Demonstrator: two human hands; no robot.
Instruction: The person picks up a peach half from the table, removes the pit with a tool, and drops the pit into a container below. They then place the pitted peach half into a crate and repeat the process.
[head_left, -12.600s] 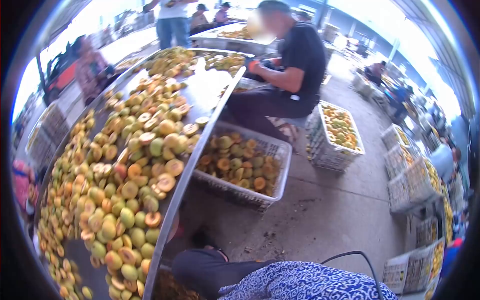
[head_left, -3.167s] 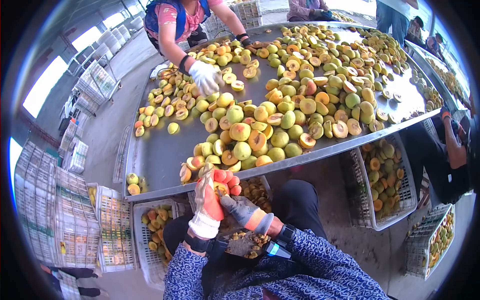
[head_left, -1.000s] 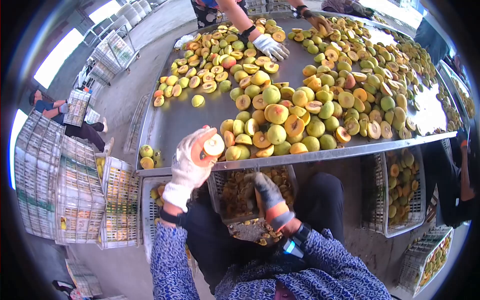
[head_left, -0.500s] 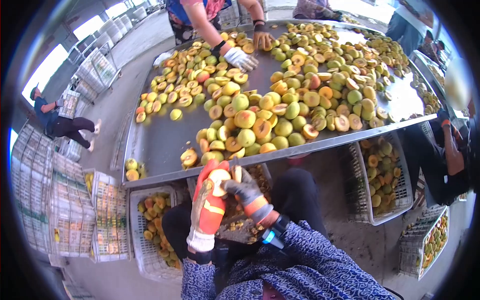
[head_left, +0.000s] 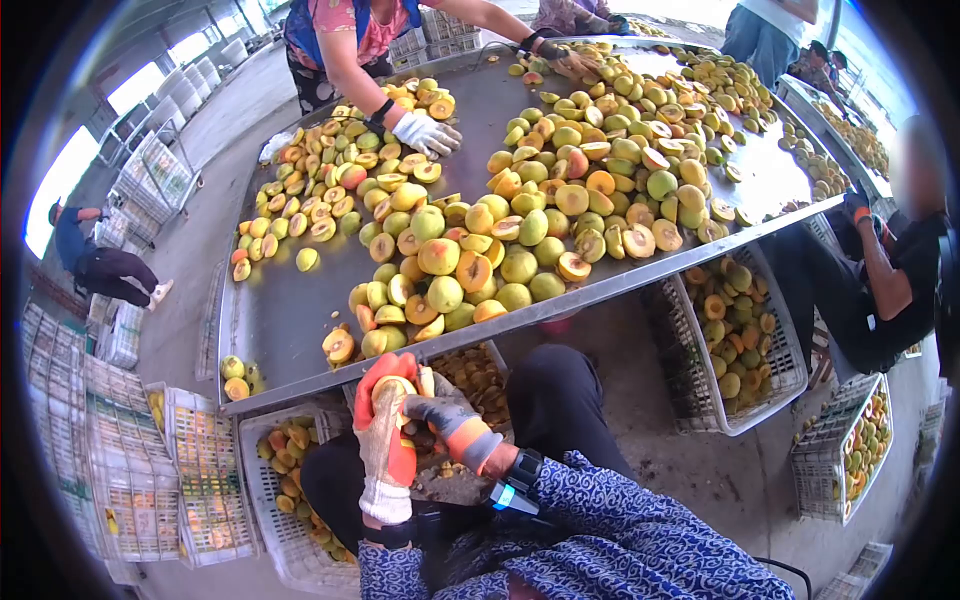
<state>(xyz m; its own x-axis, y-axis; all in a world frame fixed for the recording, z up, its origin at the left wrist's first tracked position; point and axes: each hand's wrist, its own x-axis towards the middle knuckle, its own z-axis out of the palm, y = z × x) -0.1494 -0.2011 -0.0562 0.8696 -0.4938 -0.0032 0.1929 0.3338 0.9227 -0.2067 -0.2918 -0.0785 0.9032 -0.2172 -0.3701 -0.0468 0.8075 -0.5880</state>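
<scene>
My left hand (head_left: 388,440), in a red-and-white glove, is closed around a cut peach half (head_left: 391,394) just below the front edge of the metal table (head_left: 330,378). Right beside it, my right hand (head_left: 452,425) wears a grey glove with an orange band, its thumb and fingers pressed close to the fruit. A short tan piece (head_left: 426,382) sticks up from the right fist; I cannot tell what it is. Halved and whole peaches (head_left: 440,257) lie heaped on the table just beyond both hands. Below the hands, a crate (head_left: 497,352) holds small brownish pieces.
Crates of peaches stand at my left (head_left: 262,500) and right (head_left: 737,425), under the table edge. Stacked crates (head_left: 130,440) rise farther left. Across the table a person's white-gloved hand (head_left: 427,134) rests by the fruit. Another person (head_left: 890,270) sits at the right.
My view has shifted, so the table appears farther left and lower. The peach half in my left hand has turned its cut face away. The co-worker's dark-gloved hand has moved onto the right pile.
</scene>
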